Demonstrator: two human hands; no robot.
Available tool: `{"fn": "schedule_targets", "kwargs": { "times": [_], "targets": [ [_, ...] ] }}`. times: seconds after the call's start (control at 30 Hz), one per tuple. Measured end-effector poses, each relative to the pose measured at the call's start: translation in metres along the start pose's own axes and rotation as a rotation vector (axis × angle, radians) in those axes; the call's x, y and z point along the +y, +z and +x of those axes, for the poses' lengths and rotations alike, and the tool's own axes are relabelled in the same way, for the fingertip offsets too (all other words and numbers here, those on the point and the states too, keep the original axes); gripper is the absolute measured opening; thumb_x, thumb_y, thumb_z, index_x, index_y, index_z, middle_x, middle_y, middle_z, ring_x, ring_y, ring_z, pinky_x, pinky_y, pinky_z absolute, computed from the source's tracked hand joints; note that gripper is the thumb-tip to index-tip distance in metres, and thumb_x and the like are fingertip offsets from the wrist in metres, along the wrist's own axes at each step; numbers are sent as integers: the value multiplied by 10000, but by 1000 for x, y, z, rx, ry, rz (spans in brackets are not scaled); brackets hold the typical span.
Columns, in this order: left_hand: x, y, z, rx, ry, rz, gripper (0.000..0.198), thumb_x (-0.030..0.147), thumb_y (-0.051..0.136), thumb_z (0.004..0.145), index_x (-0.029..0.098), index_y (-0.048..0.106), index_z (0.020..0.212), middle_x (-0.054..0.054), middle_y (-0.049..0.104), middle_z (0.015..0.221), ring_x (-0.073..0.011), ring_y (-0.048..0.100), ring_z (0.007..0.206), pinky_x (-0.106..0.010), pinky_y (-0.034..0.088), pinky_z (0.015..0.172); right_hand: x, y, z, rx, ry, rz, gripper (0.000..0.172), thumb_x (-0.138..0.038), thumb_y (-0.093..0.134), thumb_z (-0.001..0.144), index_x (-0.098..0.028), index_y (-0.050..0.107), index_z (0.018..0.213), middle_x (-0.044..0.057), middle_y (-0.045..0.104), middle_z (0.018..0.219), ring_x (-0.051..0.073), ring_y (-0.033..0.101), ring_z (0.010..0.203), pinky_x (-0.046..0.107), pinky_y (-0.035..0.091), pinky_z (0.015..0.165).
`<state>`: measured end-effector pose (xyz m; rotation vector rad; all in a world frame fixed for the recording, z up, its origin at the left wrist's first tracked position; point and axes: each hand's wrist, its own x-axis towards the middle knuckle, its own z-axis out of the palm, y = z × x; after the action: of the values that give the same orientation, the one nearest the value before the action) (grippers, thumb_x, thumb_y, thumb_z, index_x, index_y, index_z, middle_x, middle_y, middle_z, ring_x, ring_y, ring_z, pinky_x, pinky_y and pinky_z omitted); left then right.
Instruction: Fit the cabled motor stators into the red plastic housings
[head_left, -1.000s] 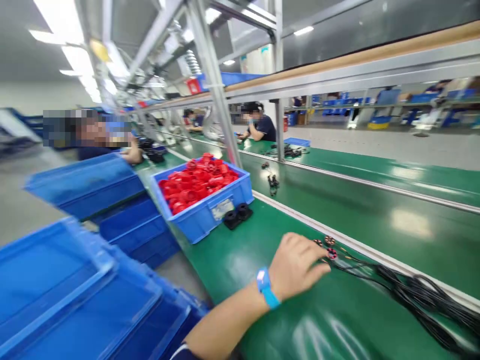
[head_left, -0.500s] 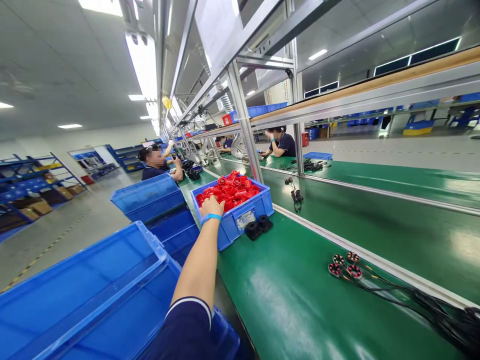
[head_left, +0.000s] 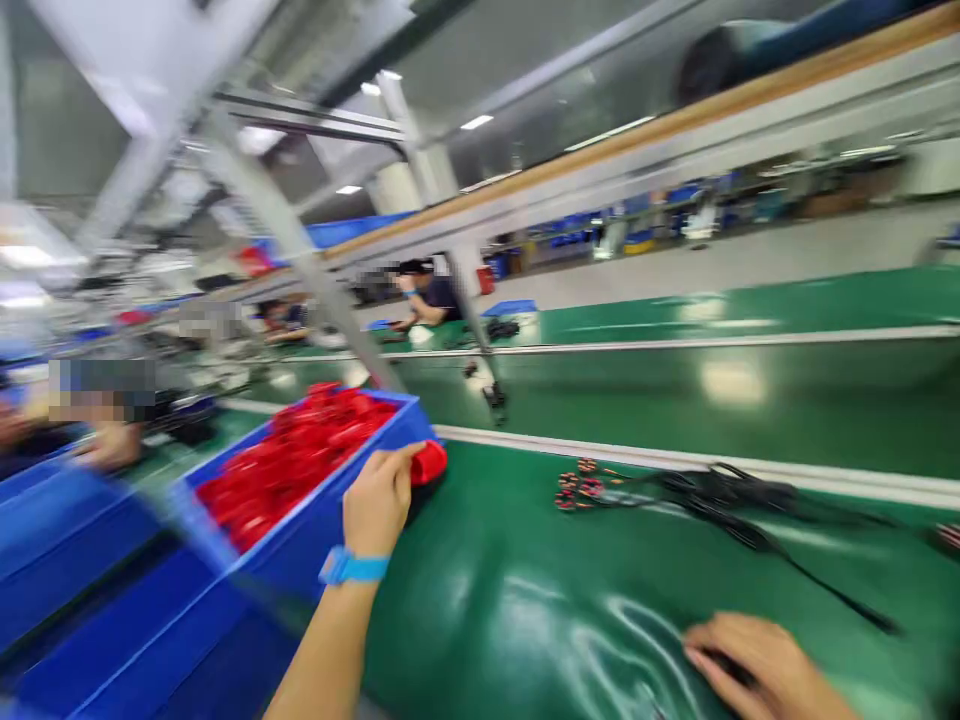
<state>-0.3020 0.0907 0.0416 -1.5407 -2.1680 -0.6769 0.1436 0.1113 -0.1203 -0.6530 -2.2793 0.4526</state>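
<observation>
My left hand (head_left: 377, 498), with a blue band at the wrist, is closed on a round red plastic cup-shaped part (head_left: 430, 463). It is just outside the right side of a blue bin (head_left: 315, 515) heaped with similar red parts (head_left: 300, 455). Under the held part, a dark shape on the bench is mostly hidden. At the lower right, my right hand (head_left: 765, 660) is low over the green mat, fingers curled around something dark that is too blurred to name. Several small ring-shaped coils (head_left: 577, 487) with black cables (head_left: 739, 520) lie beyond that hand.
The green bench (head_left: 502, 560) runs along a pale metal rail (head_left: 675, 460). Blue crates (head_left: 97, 570) stand at the left. A shelf beam (head_left: 600, 190) crosses above, on slanting posts. Co-workers sit at the far left and across the bench.
My left hand has come out of the bin with a red part and moved to its right side. My right hand has entered at the lower right. The view has swung right.
</observation>
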Motion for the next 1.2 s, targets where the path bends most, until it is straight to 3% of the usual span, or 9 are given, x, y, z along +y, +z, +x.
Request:
{"fn": "schedule_targets", "kwargs": {
  "times": [0.13,0.23,0.43,0.57,0.7,0.87,0.97,1.03,1.2],
  "targets": [
    [96,46,-43,-272,437,-539,358,297,370,978,281,689,1140,-27,587,874,-148,609,772,-230,506,713,4,-43,14,25,17,-227,237,-289,436,996,-208,641,908,9,642,734,139,587,670,277,439,637],
    [149,67,-69,-523,491,-804,388,271,342,952,298,705,1085,-38,622,1021,-137,636,737,-215,541,628,33,-95,0,161,212,-511,227,-296,473,992,-191,656,907,33,668,823,153,593,764,292,431,734],
    [179,85,-98,-814,388,-912,399,243,337,889,262,699,1053,-75,581,1277,-88,531,434,-282,568,526,93,-158,-50,266,742,-981,249,-241,621,878,-188,669,1116,113,638,1130,301,553,1030,417,446,818],
    [160,94,-104,-870,486,-902,392,342,473,929,310,570,1307,-76,489,1418,-156,675,728,-270,605,679,109,-155,-57,271,765,-968,141,-156,637,834,-177,688,964,110,647,1081,311,550,1046,453,447,859],
    [145,109,-101,-751,697,-791,497,290,496,937,401,428,1416,-20,482,1425,-185,656,1047,-258,575,855,99,-148,-46,330,716,-906,107,-192,598,885,-192,665,969,97,631,1147,273,563,1075,435,471,918],
    [152,116,-100,-531,723,-669,400,494,619,893,369,574,1270,-10,634,1002,-190,678,802,-276,586,679,44,-139,-13,610,477,-649,179,-258,483,987,-194,604,1102,100,606,1204,184,635,988,316,564,820],
    [168,104,-111,-376,599,-773,438,616,705,785,251,648,1020,-42,626,932,-237,651,835,-356,576,731,-7,-124,8,579,225,-502,197,-172,496,978,-195,606,1141,95,616,1204,186,605,1117,322,538,943],
    [182,92,-124,-407,480,-908,443,595,737,764,207,598,926,-76,628,1033,-249,640,950,-366,564,795,-36,-110,16,478,119,-456,236,-122,503,966,-199,621,1156,98,614,1198,164,619,1073,283,543,905],
    [212,79,-153,-755,307,-1114,580,605,832,657,210,561,983,-13,647,897,-186,630,780,-295,514,688,-64,-79,11,173,-54,-360,331,-119,462,975,-232,619,1243,71,661,1013,109,565,715,232,465,594]
  ]
}}
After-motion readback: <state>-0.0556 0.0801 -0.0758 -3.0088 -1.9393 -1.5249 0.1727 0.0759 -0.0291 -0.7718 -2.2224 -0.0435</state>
